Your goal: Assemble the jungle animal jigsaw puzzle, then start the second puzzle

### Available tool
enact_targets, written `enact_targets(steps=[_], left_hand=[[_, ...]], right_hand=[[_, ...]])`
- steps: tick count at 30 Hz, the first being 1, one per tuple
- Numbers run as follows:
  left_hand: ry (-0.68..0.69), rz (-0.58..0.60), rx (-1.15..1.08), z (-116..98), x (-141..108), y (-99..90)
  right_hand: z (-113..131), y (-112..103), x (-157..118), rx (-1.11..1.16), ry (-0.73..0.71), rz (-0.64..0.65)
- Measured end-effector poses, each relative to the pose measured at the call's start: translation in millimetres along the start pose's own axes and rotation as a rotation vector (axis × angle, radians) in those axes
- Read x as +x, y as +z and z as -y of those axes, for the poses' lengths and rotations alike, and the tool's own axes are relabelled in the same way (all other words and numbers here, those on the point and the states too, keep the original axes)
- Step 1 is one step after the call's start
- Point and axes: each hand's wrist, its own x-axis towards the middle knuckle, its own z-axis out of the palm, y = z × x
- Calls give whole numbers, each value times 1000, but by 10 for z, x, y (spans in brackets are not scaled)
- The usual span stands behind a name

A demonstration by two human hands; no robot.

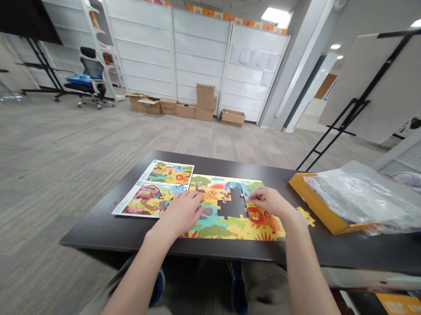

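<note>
A jigsaw puzzle (224,231) with animals lies on the dark table, mostly joined, with an irregular gap in its middle where the black tabletop shows. My left hand (184,208) rests on its left part, fingers stretched out and holding nothing. At the upper right of the puzzle, just right of the gap, my right hand (270,201) has its fingers pinched together on a puzzle piece (262,198), of which only a small greenish bit shows. A loose yellow puzzle piece (306,216) lies to the right of my right wrist.
A printed picture sheet (142,184) lies left of the puzzle, partly behind my left hand. On the right is an open orange box (322,208) with clear plastic wrap (367,198) on it. The table's front edge (205,252) runs close before my legs. Cardboard boxes (204,105) stand by the far shelves.
</note>
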Motion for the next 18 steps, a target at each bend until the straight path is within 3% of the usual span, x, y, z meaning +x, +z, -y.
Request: enact_targets(steps=[13, 18], left_hand=[[3, 6, 19, 9, 7, 17], [3, 3, 14, 26, 14, 40]], right_hand=[[91, 30, -23, -83, 27, -4], [-55, -197, -208, -14, 119, -129]])
